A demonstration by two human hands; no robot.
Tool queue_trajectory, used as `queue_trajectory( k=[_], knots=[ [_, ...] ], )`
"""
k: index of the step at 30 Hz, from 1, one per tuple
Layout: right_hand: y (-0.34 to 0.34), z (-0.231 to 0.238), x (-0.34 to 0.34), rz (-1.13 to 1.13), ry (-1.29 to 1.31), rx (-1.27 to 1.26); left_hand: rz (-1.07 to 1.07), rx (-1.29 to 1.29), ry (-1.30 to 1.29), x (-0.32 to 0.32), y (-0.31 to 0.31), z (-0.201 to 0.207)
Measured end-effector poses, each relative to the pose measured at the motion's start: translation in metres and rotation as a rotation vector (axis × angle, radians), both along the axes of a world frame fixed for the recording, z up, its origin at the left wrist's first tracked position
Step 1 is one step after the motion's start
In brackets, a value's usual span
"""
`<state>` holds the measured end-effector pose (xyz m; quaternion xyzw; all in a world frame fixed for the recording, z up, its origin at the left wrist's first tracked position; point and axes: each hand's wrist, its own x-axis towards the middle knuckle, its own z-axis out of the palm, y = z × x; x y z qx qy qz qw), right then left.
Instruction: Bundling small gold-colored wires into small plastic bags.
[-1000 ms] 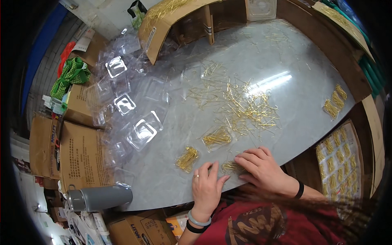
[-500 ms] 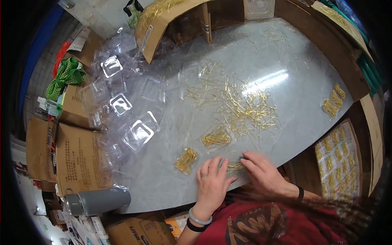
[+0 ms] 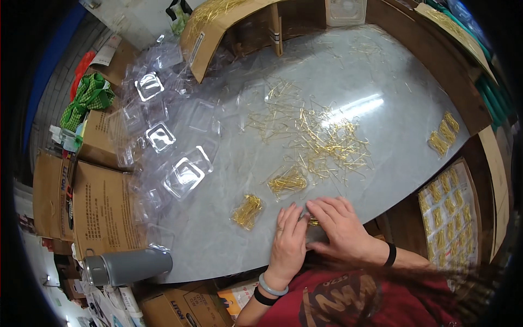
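Has a small, partly hidden bundle of thin gold metal hooks [image 3: 314, 221] between the left hand [image 3: 289, 237] and the right hand [image 3: 340, 226], just above or on the near part of the glossy grey worktop [image 3: 229, 163]. Holds the left fingers nearly straight, close together and pointing far; arches the right fingers over the bundle, leaving only a narrow gap between the hands. Cannot tell how firmly either grips. Wears a black band on each wrist. Has one clear plastic tray of gold hooks [image 3: 248, 212] just left of the left hand and a second clear tray of gold hooks [image 3: 287, 183] just beyond the fingertips. Farther off, in the middle, has a loose scatter of gold wire hooks [image 3: 332, 143]; on the left, a heap of empty clear square plastic trays [image 3: 184, 179]; at near left, a grey cylindrical bottle [image 3: 137, 266]; at right, three small gold hook bundles [image 3: 445, 134].
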<state>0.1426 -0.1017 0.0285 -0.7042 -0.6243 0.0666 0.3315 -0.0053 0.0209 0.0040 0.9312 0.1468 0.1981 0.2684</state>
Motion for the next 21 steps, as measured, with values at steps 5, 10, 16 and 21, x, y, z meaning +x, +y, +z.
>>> queue_trajectory(
  k=[5,10,16,21],
  knots=[
    [-0.003,-0.012,0.010,0.056,0.028,0.029,-0.065,-0.087,0.050,-0.006,0.002,0.009],
    [-0.018,-0.010,0.013,0.038,0.184,0.095,-0.224,-0.196,0.156,-0.020,0.008,0.026],
    [-0.027,0.002,0.035,0.119,0.046,-0.035,-0.258,-0.133,0.215,-0.021,0.020,0.029],
    [-0.013,-0.003,0.041,0.164,0.021,-0.042,-0.151,-0.076,0.081,-0.006,0.005,0.019]
  ],
)
